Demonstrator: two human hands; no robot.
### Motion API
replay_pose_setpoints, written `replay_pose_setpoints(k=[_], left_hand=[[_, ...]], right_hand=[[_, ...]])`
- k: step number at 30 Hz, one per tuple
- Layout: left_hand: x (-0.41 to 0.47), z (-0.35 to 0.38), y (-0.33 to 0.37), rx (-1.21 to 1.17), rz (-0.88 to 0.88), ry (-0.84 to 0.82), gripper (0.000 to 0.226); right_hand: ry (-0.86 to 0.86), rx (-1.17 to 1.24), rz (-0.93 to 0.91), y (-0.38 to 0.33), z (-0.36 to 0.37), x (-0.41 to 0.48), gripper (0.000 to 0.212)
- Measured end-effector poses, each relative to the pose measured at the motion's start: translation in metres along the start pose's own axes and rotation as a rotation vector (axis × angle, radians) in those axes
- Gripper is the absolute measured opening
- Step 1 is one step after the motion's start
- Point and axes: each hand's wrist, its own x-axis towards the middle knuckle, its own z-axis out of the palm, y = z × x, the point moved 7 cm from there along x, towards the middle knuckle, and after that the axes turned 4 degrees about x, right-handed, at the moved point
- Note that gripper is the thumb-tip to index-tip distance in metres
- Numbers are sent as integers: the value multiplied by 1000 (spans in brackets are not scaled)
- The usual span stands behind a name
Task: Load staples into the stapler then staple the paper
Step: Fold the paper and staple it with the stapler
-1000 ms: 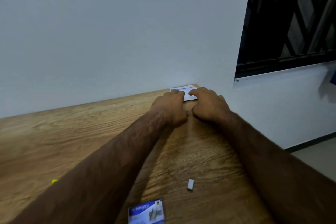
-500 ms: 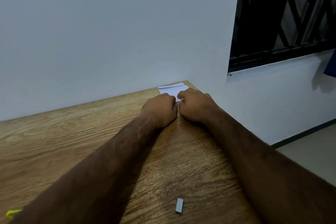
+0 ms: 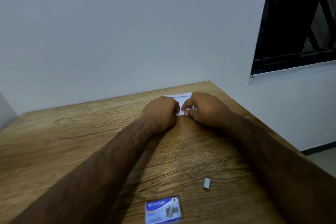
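On the wooden tabletop (image 3: 72, 142), near its far right corner, the left hand (image 3: 161, 112) and right hand (image 3: 205, 109) meet on the white paper (image 3: 179, 99). The right grip pinches the paper's near edge. The left grip is hidden, so I cannot tell. A blue staple box (image 3: 163, 210) lies at the near edge, with a staple strip (image 3: 207, 183) nearby.

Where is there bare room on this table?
Widest: the table's bare wood between the left forearm and the wall. A narrower strip runs between the forearms, beyond the staple box and staple strip. Crowded: the far corner, where left hand and right hand meet on the paper.
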Motion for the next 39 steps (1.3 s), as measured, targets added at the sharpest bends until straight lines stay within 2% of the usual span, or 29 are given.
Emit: replay_pose_setpoints(k=[11, 22, 34, 36, 39], left_hand=[[-104, -17, -66, -90, -35, -2, 24], [-165, -35, -57, 24, 102, 34, 25], [-166, -33, -73, -200, -2, 20, 25], [-166, -31, -77, -252, -10, 19, 24], [-164, -29, -85, -378, -39, 13, 20]], right_hand=[[-95, 129, -180, -78, 35, -31, 20], [-100, 160, -291, -112, 39, -71, 18], [-77, 135, -232, -125, 35, -77, 20], [-18, 164, -206, -130, 29, -80, 19], [50, 198, -275, -156, 18, -88, 19]])
